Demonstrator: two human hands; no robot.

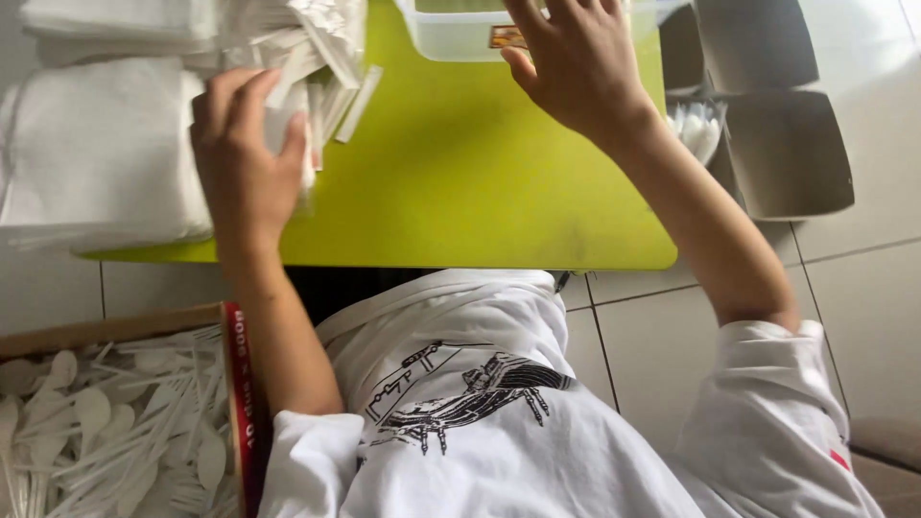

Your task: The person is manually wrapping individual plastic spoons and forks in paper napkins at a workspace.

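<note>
Your left hand (pixel 245 158) curls loosely over a thin white paper packet (pixel 293 134) near the left edge of the lime-green worktop (pixel 460 182); pinch just one so the stack (pixel 96 153) beside it stays put. Your right hand (pixel 576 62), fingers spread open and holding nothing, rests on a clear plastic tub (pixel 451 34) at the far edge. A cardboard box of white plastic spoons (pixel 106 422), with a red printed side, sits low at your left.

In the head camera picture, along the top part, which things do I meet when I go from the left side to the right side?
Stack of white napkins → left hand → bare green table → right hand → grey cardboard boxes.
</note>
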